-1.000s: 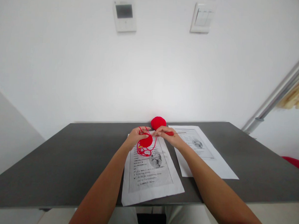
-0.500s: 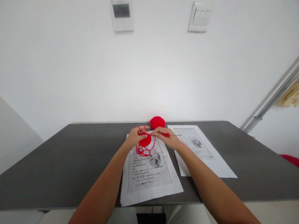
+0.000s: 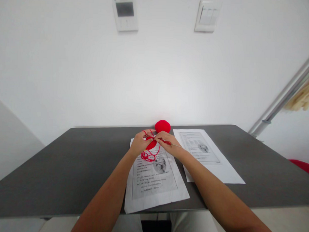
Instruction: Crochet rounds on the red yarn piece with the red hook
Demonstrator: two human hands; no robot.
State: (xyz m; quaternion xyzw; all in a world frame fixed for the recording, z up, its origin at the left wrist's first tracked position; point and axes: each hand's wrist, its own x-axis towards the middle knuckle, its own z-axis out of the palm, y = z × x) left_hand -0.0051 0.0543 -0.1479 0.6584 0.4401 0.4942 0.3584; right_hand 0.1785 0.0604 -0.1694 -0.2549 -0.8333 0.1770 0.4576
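My left hand [image 3: 140, 141] pinches a small red crochet piece [image 3: 151, 143], with red yarn looped over its fingers. My right hand [image 3: 167, 140] is closed on a crochet hook [image 3: 166, 142] with a red grip; its thin metal shaft points back toward my wrist. The fingertips of both hands meet at the piece's upper edge, and the working tip is hidden there. Loose loops of red yarn [image 3: 148, 156] lie below the piece on a printed sheet [image 3: 154, 193]. Just behind my hands sits a red yarn ball [image 3: 162, 126].
A second printed sheet [image 3: 218, 172] lies to the right on the dark grey table [image 3: 66, 174]. Behind the table rises a white wall [image 3: 156, 72] with a screen panel [image 3: 125, 13] and a switch plate [image 3: 208, 16]. A red object [image 3: 303, 166] shows at the right edge.
My right hand has moved slightly left, closer to the left hand, and the hook has tilted so its shaft slopes down to the right. The crochet piece has turned a little.
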